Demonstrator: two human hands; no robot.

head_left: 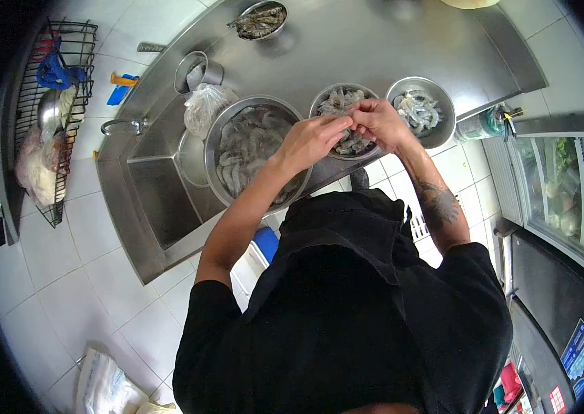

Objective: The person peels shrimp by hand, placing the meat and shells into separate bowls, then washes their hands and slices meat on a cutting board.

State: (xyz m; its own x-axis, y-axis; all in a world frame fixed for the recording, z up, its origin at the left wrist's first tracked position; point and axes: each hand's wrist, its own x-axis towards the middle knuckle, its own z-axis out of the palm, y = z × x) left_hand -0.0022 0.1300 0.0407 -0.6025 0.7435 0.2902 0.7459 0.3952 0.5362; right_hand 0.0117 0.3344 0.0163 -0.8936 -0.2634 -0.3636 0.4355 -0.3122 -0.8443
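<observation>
My left hand (pixel 314 141) and my right hand (pixel 379 124) meet fingertip to fingertip above the middle metal bowl (pixel 314 109). Both are closed in a pinch on what looks like a shrimp, mostly hidden by my fingers. Grey shrimp (pixel 341 101) fill that bowl. To the left, a large metal basin (pixel 210 153) holds many grey shrimp (pixel 249 148) in liquid. Close by my right wrist, a metal bowl (pixel 449 127) contains paler shrimp (pixel 419 110) that look peeled.
Dark pieces, perhaps shells, fill a small bowl (pixel 282 29) at the back of the steel counter (pixel 375 41). Left of the basin are a clear plastic bag (pixel 206 110), a metal pot (pixel 213 73), a faucet (pixel 121 126) and a sink (pixel 161 200). A glass-door fridge (pixel 561 186) stands right.
</observation>
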